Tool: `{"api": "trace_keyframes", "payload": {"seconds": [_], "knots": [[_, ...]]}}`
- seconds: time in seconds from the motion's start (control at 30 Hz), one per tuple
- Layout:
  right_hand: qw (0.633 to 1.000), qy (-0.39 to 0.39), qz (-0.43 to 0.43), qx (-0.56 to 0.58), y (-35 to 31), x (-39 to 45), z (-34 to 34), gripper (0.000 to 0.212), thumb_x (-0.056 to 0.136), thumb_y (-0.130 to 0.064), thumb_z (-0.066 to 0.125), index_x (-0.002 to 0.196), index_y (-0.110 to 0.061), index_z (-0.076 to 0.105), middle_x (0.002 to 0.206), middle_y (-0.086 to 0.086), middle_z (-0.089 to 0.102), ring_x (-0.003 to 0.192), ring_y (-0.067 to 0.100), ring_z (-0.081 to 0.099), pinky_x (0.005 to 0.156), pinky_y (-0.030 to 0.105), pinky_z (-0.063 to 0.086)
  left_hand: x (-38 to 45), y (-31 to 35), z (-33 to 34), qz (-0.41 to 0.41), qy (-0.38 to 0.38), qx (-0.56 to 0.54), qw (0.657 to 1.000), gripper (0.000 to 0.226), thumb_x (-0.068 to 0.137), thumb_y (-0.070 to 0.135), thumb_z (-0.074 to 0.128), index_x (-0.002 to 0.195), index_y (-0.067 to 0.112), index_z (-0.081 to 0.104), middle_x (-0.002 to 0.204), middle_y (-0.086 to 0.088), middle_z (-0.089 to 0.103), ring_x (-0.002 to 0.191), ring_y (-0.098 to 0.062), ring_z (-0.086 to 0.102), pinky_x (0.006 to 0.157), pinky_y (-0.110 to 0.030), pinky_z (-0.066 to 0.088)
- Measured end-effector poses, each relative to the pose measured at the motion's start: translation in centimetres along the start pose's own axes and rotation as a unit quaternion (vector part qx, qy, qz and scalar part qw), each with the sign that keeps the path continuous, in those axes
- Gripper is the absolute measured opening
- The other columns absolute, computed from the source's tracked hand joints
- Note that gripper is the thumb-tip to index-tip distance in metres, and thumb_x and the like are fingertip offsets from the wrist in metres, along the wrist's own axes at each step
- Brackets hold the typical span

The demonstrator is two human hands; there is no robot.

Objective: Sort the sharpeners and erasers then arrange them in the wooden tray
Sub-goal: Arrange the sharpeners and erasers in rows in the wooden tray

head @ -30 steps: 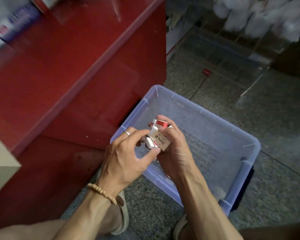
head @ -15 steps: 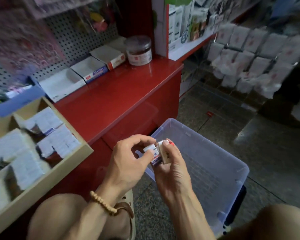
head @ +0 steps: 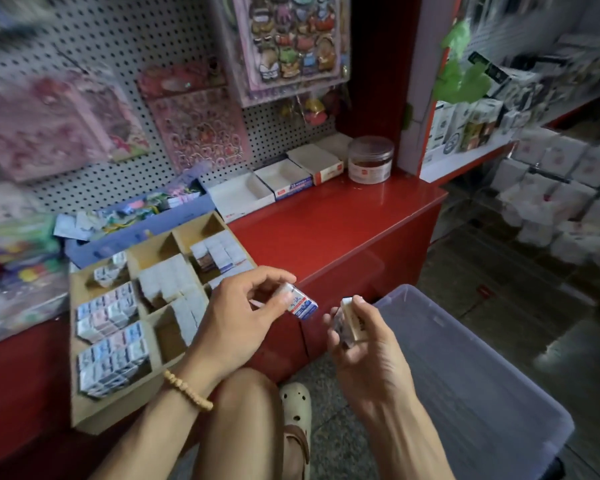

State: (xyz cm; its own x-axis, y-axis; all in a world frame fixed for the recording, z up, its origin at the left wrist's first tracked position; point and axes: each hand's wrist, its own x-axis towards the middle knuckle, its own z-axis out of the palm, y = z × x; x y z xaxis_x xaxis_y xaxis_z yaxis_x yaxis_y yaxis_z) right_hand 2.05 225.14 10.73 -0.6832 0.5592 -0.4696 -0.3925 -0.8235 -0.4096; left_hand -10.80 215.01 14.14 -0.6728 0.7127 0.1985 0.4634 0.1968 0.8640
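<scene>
Pinching a wrapped eraser (head: 300,304) between thumb and fingertips, my left hand (head: 238,318) sits at the centre of the frame, its other fingers curled. My right hand (head: 364,348), just to the right and apart from it, grips a small stack of erasers (head: 350,322) upright, fingers curled round them. The wooden tray (head: 118,407) lies at lower left on the red counter (head: 326,223), its compartments mostly packed with rows of wrapped erasers; two upper compartments look bare. A clear plastic bin (head: 465,375) stands on the floor at lower right, below my right hand. Open white boxes (head: 284,178) and a round lidded jar (head: 370,159) line the counter's back edge under the pegboard (head: 136,39).
</scene>
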Motion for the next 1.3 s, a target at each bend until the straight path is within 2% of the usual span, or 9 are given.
{"api": "trace_keyframes", "payload": {"seconds": [0.1,0.27,0.37,0.47,0.6,0.8,0.97,1.17,1.3], "knots": [[0.999,-0.015,0.019,-0.047,1.5,0.1,2.1,0.031,0.068,-0.023,0.072,0.095,-0.012,0.061,0.073,0.003,0.063,0.057,0.013,0.064,0.043,0.017,0.044,0.9,-0.9,-3.2,-0.025,0.059,0.026,0.998,0.020,0.088,0.010,0.069,0.090,0.030,0.073,0.083,0.005,0.073,0.079,-0.018,0.070,0.077,-0.040,0.059],[0.996,-0.016,0.042,-0.081,3.3,1.1,4.5,0.044,0.067,-0.017,0.073,0.108,-0.011,0.057,0.067,0.004,0.062,0.049,0.013,0.058,0.036,0.018,0.038,4.3,-3.7,-8.3,-0.072,0.118,0.172,0.975,0.018,0.087,0.015,0.071,0.102,0.025,0.072,0.087,0.008,0.069,0.075,-0.007,0.065,0.070,-0.021,0.053],[0.995,-0.015,0.048,-0.088,4.0,2.3,5.6,0.037,0.075,-0.017,0.070,0.108,-0.007,0.058,0.066,0.006,0.061,0.048,0.014,0.056,0.036,0.019,0.037,6.9,-5.4,-9.9,-0.089,0.112,0.274,0.951,0.019,0.084,0.012,0.072,0.101,0.019,0.074,0.092,0.003,0.071,0.080,-0.011,0.062,0.076,-0.023,0.048],[0.994,-0.020,0.060,-0.089,4.2,3.4,6.4,0.036,0.072,-0.021,0.069,0.102,-0.004,0.059,0.070,0.008,0.060,0.051,0.016,0.056,0.035,0.019,0.037,9.2,-7.4,-10.3,-0.095,0.088,0.346,0.929,0.018,0.083,0.014,0.072,0.099,0.020,0.074,0.097,0.002,0.073,0.086,-0.014,0.064,0.081,-0.029,0.054],[0.993,-0.027,0.075,-0.092,4.7,4.8,6.8,0.039,0.068,-0.017,0.064,0.104,-0.002,0.059,0.074,0.011,0.060,0.055,0.018,0.059,0.035,0.019,0.040,11.1,-9.6,-9.9,-0.101,0.052,0.400,0.910,0.013,0.085,0.018,0.069,0.095,0.027,0.070,0.099,0.003,0.071,0.094,-0.019,0.062,0.077,-0.034,0.054],[0.990,-0.065,0.072,-0.100,5.4,6.0,6.4,0.026,0.080,0.002,0.045,0.102,0.001,0.059,0.076,0.015,0.062,0.061,0.022,0.065,0.041,0.021,0.044,11.9,-11.4,-9.7,-0.044,0.036,0.409,0.911,0.011,0.082,0.012,0.070,0.083,0.023,0.067,0.086,0.005,0.059,0.085,-0.017,0.054,0.070,-0.028,0.039],[0.987,-0.055,0.048,-0.143,6.4,6.4,6.5,0.031,0.091,0.003,0.046,0.119,0.000,0.059,0.070,0.012,0.066,0.057,0.016,0.065,0.040,0.020,0.045,11.5,-12.3,-9.3,-0.010,0.063,0.402,0.914,0.012,0.081,0.005,0.068,0.083,0.017,0.068,0.081,0.008,0.050,0.077,-0.016,0.051,0.065,-0.027,0.037],[0.979,-0.072,0.021,-0.191,6.5,6.0,6.6,0.030,0.092,0.002,0.057,0.120,-0.005,0.063,0.088,0.017,0.071,0.061,0.016,0.066,0.045,0.021,0.047,11.6,-11.6,-9.7,-0.032,0.036,0.422,0.905,0.018,0.080,0.021,0.075,0.098,0.022,0.069,0.085,0.007,0.052,0.092,-0.020,0.057,0.089,-0.038,0.044],[0.970,-0.087,0.003,-0.228,6.6,5.6,6.9,0.030,0.093,0.002,0.059,0.122,-0.004,0.061,0.090,0.017,0.070,0.067,0.019,0.064,0.047,0.023,0.046,9.7,-9.3,-10.0,-0.013,0.087,0.291,0.953,0.014,0.086,0.027,0.072,0.098,0.020,0.074,0.085,0.009,0.067,0.081,-0.010,0.062,0.079,-0.030,0.053]]}}
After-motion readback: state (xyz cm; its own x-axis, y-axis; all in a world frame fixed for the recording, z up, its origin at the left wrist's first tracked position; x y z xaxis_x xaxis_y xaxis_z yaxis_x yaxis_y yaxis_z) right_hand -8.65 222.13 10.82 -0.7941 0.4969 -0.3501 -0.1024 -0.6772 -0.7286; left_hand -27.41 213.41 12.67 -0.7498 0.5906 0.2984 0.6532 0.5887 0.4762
